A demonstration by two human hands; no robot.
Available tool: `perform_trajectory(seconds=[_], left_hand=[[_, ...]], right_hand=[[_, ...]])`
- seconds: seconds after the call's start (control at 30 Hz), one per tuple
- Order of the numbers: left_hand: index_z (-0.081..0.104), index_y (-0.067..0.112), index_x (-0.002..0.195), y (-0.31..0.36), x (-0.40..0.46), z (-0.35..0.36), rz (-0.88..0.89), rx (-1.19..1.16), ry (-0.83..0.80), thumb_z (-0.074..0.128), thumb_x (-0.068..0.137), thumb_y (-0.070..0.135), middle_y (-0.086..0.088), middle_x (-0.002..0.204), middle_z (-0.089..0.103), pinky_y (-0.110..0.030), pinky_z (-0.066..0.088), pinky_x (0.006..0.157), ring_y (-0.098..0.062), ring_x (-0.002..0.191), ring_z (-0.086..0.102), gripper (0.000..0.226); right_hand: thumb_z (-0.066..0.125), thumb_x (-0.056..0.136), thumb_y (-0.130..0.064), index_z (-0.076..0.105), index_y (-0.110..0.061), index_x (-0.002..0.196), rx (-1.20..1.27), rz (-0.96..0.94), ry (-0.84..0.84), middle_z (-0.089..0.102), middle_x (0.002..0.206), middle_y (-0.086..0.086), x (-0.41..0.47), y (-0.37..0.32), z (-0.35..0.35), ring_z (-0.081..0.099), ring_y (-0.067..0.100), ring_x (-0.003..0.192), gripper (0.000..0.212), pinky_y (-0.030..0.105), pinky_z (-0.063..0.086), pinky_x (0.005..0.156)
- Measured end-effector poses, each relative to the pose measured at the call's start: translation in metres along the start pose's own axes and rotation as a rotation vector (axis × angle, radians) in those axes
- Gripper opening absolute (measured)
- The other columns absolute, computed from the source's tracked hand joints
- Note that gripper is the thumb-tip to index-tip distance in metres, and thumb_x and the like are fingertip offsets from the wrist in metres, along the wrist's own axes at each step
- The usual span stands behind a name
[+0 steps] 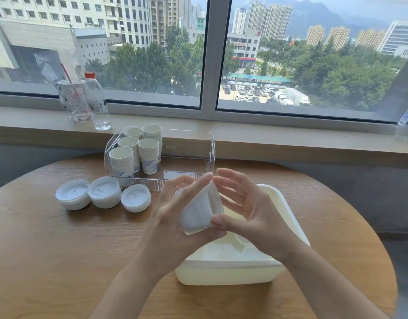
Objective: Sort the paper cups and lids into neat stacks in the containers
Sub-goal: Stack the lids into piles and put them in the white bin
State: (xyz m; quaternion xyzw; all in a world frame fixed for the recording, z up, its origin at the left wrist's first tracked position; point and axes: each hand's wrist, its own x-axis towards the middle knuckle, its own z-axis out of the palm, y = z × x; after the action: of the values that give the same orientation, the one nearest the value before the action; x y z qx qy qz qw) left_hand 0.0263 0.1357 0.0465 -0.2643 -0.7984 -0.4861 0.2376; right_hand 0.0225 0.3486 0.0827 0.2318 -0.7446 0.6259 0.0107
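Above the white rectangular plastic tub [288,217] on the round wooden table [60,249], both hands are busy with a tilted stack of white plastic lids [199,211]. Her left hand [175,217] cups the stack from below and behind, fingers curled round it; the right hand [246,210] pinches its rim end between thumb and fingertips. The stack is blurred, so I'd guess lids rather than cups, but can't swear to it.

To square it well, she should keep the left palm as a cradle and let the right hand press the rims flush, turning the stack a little so no lid sits cocked, then set it down upright.

Just left, three short stacks of white round lids [104,192] stand on the table, near the clear acrylic bin [209,153], which holds five stacks of white paper cups [138,153] in its left half. The bin's right half looks the likely spot.
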Motion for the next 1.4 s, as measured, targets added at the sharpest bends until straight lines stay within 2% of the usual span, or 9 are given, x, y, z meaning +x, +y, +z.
perform_trajectory(seconds=[0.13, 0.27, 0.47, 0.57, 0.67, 0.83, 1.17, 1.33, 1.4], left_hand=[[0.054, 0.050, 0.146, -0.003, 0.004, 0.002, 0.039, 0.042, -0.011, 0.079, 0.084, 0.066, 0.010, 0.141, 0.050, -0.024, 0.046, 0.100, -0.018, 0.134, 0.053, 0.069], [0.054, 0.050, 0.145, -0.010, 0.007, 0.005, 0.045, 0.090, -0.054, 0.082, 0.080, 0.060, 0.013, 0.140, 0.050, -0.030, 0.050, 0.097, -0.015, 0.129, 0.056, 0.071], [0.052, 0.056, 0.143, -0.018, 0.003, 0.010, 0.004, 0.137, -0.133, 0.079, 0.076, 0.062, 0.018, 0.138, 0.045, -0.041, 0.052, 0.098, -0.010, 0.129, 0.052, 0.072], [0.053, 0.056, 0.143, -0.020, 0.003, 0.010, 0.007, 0.141, -0.152, 0.079, 0.075, 0.062, 0.018, 0.137, 0.045, -0.039, 0.049, 0.101, -0.011, 0.131, 0.049, 0.072], [0.053, 0.056, 0.143, -0.019, 0.003, 0.009, 0.004, 0.148, -0.162, 0.078, 0.075, 0.062, 0.018, 0.138, 0.044, -0.036, 0.046, 0.102, -0.012, 0.132, 0.049, 0.073], [0.054, 0.055, 0.142, -0.018, 0.002, 0.009, -0.008, 0.156, -0.157, 0.076, 0.075, 0.064, 0.018, 0.138, 0.044, -0.024, 0.040, 0.101, -0.009, 0.131, 0.048, 0.072], [0.057, 0.049, 0.142, -0.019, 0.003, 0.002, -0.017, 0.102, -0.095, 0.081, 0.075, 0.058, 0.017, 0.141, 0.048, -0.031, 0.044, 0.101, -0.011, 0.130, 0.052, 0.071], [0.057, 0.049, 0.142, -0.020, 0.002, -0.001, -0.004, 0.101, -0.127, 0.080, 0.076, 0.058, 0.013, 0.141, 0.047, -0.041, 0.048, 0.103, -0.014, 0.130, 0.052, 0.070], [0.057, 0.047, 0.142, -0.020, 0.002, -0.001, -0.003, 0.104, -0.124, 0.080, 0.077, 0.057, 0.013, 0.141, 0.047, -0.042, 0.048, 0.103, -0.013, 0.130, 0.052, 0.070]], right_hand=[[0.092, 0.077, -0.015, 0.051, -0.026, 0.148, -0.037, 0.015, -0.025, 0.064, 0.143, -0.001, 0.001, -0.001, -0.006, 0.058, 0.016, 0.138, 0.083, 0.033, 0.050, 0.113], [0.088, 0.083, -0.026, 0.055, -0.030, 0.144, -0.128, 0.052, -0.043, 0.065, 0.141, -0.008, 0.002, 0.000, -0.022, 0.056, 0.009, 0.139, 0.070, 0.028, 0.051, 0.109], [0.084, 0.089, -0.028, 0.062, -0.039, 0.132, -0.540, 0.269, -0.068, 0.063, 0.131, -0.022, 0.002, 0.020, -0.062, 0.055, -0.010, 0.127, 0.049, 0.027, 0.050, 0.110], [0.079, 0.093, -0.036, 0.058, -0.040, 0.140, -0.774, 0.414, -0.203, 0.056, 0.141, -0.021, 0.003, 0.031, -0.067, 0.053, 0.001, 0.131, 0.053, 0.031, 0.047, 0.112], [0.076, 0.095, -0.040, 0.052, -0.041, 0.144, -0.947, 0.469, -0.272, 0.050, 0.150, -0.016, 0.008, 0.038, -0.063, 0.054, 0.011, 0.123, 0.055, 0.033, 0.045, 0.106], [0.076, 0.093, -0.038, 0.044, -0.035, 0.152, -1.120, 0.567, -0.382, 0.048, 0.152, -0.002, 0.010, 0.055, -0.055, 0.048, 0.022, 0.138, 0.066, 0.037, 0.041, 0.113], [0.074, 0.095, -0.034, 0.041, -0.034, 0.154, -1.148, 0.635, -0.515, 0.048, 0.151, 0.001, 0.012, 0.066, -0.052, 0.053, 0.027, 0.134, 0.068, 0.036, 0.045, 0.108], [0.065, 0.102, -0.033, 0.041, -0.039, 0.156, -0.995, 0.574, -0.743, 0.042, 0.157, -0.012, 0.009, 0.062, -0.050, 0.047, 0.014, 0.139, 0.060, 0.022, 0.038, 0.104], [0.065, 0.102, -0.030, 0.045, -0.041, 0.153, -0.867, 0.564, -0.699, 0.049, 0.154, -0.014, 0.008, 0.057, -0.048, 0.047, 0.009, 0.140, 0.056, 0.029, 0.042, 0.113]])
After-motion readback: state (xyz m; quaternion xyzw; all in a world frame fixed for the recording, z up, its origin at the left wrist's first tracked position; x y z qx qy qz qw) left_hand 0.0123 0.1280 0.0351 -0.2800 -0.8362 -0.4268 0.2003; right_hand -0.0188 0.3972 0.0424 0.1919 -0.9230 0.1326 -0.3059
